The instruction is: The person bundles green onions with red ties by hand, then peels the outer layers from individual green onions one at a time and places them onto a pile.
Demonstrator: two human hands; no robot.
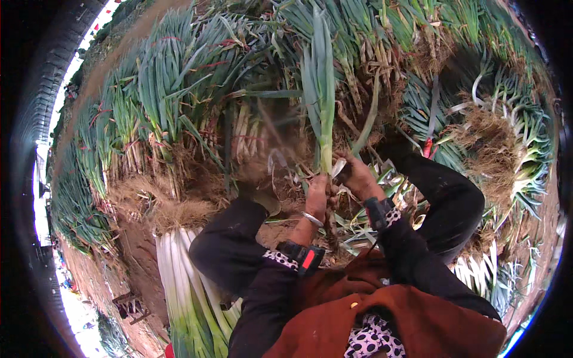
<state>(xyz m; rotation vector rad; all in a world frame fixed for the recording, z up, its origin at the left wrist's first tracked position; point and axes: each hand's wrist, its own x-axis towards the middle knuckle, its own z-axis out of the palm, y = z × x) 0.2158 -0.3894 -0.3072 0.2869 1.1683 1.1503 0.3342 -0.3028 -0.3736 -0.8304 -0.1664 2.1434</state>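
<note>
In the head view, the left hand (317,194) is closed around the lower stem of a long green-and-white leek (325,107), upright in front of the person. The right hand (360,179), fingers curled, is beside the stem at a pale leaf strip (338,166); whether it pinches this I cannot tell. Thin red ties circle green leafy bundles (161,89).

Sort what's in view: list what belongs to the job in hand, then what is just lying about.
In the job:
left hand, gripping the upright green onion
right hand, close beside that stalk
loose leaf scraps between the knees, probably

Apparently just lying about:
red-tied bundles, upper left
rooty heap, right
pale-stalked pile, lower left
</note>
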